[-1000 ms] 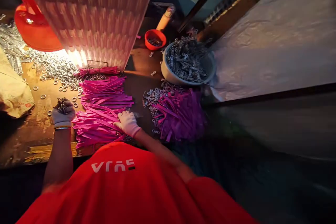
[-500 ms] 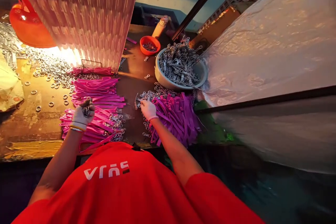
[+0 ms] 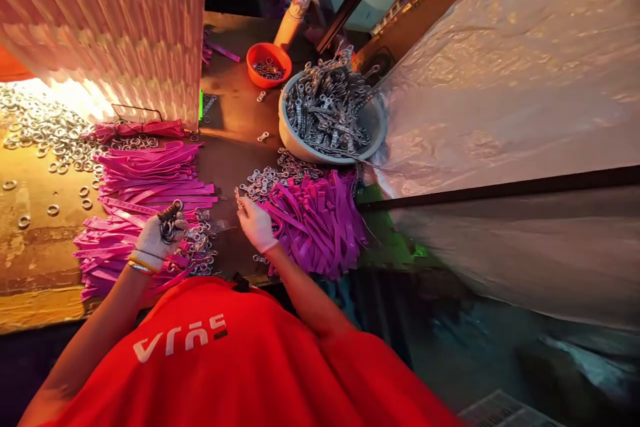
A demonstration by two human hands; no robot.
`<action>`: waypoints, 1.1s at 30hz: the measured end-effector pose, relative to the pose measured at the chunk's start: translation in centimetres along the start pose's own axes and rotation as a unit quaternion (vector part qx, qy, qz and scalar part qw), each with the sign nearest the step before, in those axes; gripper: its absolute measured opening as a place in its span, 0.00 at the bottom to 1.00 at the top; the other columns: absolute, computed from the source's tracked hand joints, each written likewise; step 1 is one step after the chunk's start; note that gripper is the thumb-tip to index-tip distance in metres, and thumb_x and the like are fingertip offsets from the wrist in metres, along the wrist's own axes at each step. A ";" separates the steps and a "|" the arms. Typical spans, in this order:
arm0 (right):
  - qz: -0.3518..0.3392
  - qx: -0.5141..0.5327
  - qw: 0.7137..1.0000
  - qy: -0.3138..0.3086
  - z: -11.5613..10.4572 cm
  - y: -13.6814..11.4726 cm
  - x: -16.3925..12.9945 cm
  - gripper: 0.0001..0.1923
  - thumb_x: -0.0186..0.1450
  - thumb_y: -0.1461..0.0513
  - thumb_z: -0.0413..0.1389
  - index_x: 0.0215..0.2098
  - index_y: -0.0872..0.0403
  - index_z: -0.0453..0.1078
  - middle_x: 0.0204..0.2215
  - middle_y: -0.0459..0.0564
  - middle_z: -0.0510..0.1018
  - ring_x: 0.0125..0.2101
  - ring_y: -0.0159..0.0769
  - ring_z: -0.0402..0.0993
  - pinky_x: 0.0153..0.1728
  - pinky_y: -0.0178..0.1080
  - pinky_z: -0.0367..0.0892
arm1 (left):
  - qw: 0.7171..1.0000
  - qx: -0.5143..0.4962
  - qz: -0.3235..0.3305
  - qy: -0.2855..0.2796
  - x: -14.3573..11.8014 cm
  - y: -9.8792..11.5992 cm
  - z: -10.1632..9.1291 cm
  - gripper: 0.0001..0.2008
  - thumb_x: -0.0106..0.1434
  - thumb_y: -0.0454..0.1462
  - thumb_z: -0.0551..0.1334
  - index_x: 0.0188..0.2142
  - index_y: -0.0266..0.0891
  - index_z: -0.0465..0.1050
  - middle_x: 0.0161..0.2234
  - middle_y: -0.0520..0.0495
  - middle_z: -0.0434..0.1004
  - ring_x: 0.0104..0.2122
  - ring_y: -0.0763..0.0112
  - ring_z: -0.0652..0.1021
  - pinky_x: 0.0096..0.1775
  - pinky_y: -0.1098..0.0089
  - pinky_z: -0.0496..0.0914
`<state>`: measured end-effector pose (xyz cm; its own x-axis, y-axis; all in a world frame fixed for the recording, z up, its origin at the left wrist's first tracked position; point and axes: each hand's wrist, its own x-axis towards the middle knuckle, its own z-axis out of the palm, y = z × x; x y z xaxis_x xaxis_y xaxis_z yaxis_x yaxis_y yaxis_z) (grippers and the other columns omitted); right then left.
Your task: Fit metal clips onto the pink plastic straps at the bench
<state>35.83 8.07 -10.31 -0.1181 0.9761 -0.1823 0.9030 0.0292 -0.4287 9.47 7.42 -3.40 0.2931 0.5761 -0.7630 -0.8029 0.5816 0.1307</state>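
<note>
Lettering on red shirt; left hand curled around metal pieces, right hand pinching metal link

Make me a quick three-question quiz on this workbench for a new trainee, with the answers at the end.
1. True or false: small silver metal parts are heaped in the round pale basin.

2. Which is nearest the white-gloved left hand?
A) round orange plastic bowl
B) flat pink straps
C) corrugated translucent sheet

3. Fill in: the white-gloved hand nearer that basin is the person's ____ hand.

Key: 1. True; 2. B; 3. right
</note>
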 end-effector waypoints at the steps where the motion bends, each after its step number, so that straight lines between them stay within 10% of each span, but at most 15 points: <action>1: -0.014 0.020 0.999 0.035 -1.6 1.1 -0.6 0.20 0.76 0.63 0.45 0.63 0.55 0.68 0.54 0.55 0.81 0.52 0.37 0.77 0.56 0.36 0.67 | 1.000 0.009 -0.005 0.005 0.2 -0.2 0.3 0.14 0.74 0.31 0.48 0.39 0.37 0.71 0.25 0.47 0.72 0.17 0.73 0.73 0.13 0.79 0.60; 9: 0.015 -0.045 0.931 0.361 -17.2 9.4 5.6 0.23 0.72 0.56 0.54 0.62 0.57 0.68 0.59 0.65 0.73 0.58 0.52 0.70 0.59 0.55 0.65 | 0.997 0.068 -0.046 0.001 1.1 -2.0 3.2 0.13 0.73 0.29 0.49 0.39 0.35 0.72 0.25 0.47 0.73 0.17 0.73 0.74 0.12 0.79 0.60; 14: -0.006 -0.098 0.989 0.110 -11.4 6.0 8.0 0.15 0.74 0.60 0.49 0.50 0.55 0.76 0.47 0.59 0.81 0.49 0.46 0.74 0.52 0.45 0.66 | 0.996 0.072 -0.041 -0.012 0.2 -3.3 3.7 0.10 0.72 0.29 0.52 0.38 0.34 0.72 0.25 0.47 0.73 0.18 0.74 0.75 0.13 0.80 0.60; 18: -0.012 -0.224 0.974 -0.043 -4.9 3.7 9.4 0.17 0.74 0.62 0.49 0.55 0.55 0.74 0.53 0.63 0.78 0.56 0.50 0.68 0.52 0.47 0.62 | 0.996 0.082 -0.039 0.000 -0.9 -4.0 3.6 0.09 0.71 0.29 0.53 0.37 0.34 0.71 0.25 0.48 0.73 0.16 0.74 0.73 0.12 0.80 0.59; 22: -0.030 -0.276 0.951 -0.138 -3.4 4.4 12.4 0.18 0.73 0.62 0.51 0.58 0.56 0.73 0.57 0.65 0.75 0.55 0.49 0.70 0.50 0.45 0.62 | 0.996 0.071 -0.042 0.023 -1.9 -4.1 2.8 0.08 0.70 0.29 0.55 0.39 0.34 0.73 0.25 0.47 0.75 0.18 0.71 0.75 0.13 0.77 0.66; 29: -0.039 -0.261 0.956 -0.131 -4.6 5.2 12.9 0.14 0.72 0.60 0.54 0.47 0.59 0.79 0.50 0.65 0.80 0.53 0.50 0.72 0.50 0.46 0.62 | 0.998 0.044 -0.044 -0.012 -2.1 -3.9 0.4 0.05 0.69 0.29 0.60 0.39 0.33 0.75 0.25 0.47 0.76 0.18 0.73 0.77 0.14 0.80 0.65; 33: -0.026 -0.007 0.997 -0.068 -5.0 1.9 8.7 0.13 0.72 0.60 0.52 0.46 0.56 0.76 0.43 0.58 0.83 0.44 0.43 0.76 0.45 0.41 0.67 | 0.997 0.061 -0.040 -0.014 -1.7 -4.1 -0.2 0.03 0.68 0.29 0.63 0.39 0.32 0.76 0.25 0.47 0.77 0.18 0.75 0.76 0.16 0.80 0.68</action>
<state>38.59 17.67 -8.28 -0.2192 0.9348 -0.2793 0.8996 0.0829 -0.4288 12.18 3.94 -2.80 0.3699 0.5402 -0.7559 -0.7080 0.6907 0.1472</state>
